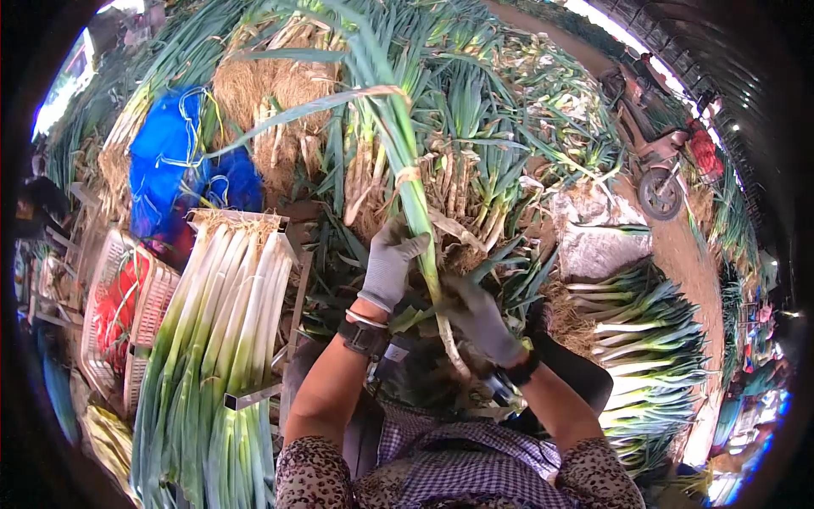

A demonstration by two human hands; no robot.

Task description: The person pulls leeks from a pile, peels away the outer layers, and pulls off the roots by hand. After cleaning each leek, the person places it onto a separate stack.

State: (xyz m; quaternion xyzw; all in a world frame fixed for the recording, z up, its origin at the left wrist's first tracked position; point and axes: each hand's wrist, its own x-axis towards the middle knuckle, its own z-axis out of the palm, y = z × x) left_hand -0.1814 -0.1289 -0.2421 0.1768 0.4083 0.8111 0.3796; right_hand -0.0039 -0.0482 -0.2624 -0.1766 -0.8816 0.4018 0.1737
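The leek (426, 259) slants through the left hand (393, 257), fingers curled around its stalk; the right hand (482, 321), beside its lower end, is too blurred to read.

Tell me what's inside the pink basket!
Inside the pink basket is some bright red stuff, like netting, with thin green bits on top. Whatever is under the red is covered, so I can't tell.

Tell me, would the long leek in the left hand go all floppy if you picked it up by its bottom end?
The leek would probably stay fairly stiff in the middle, because its stalk looks nearly straight above the left hand. The top might flop, since one long leaf sticks out sideways and droops.
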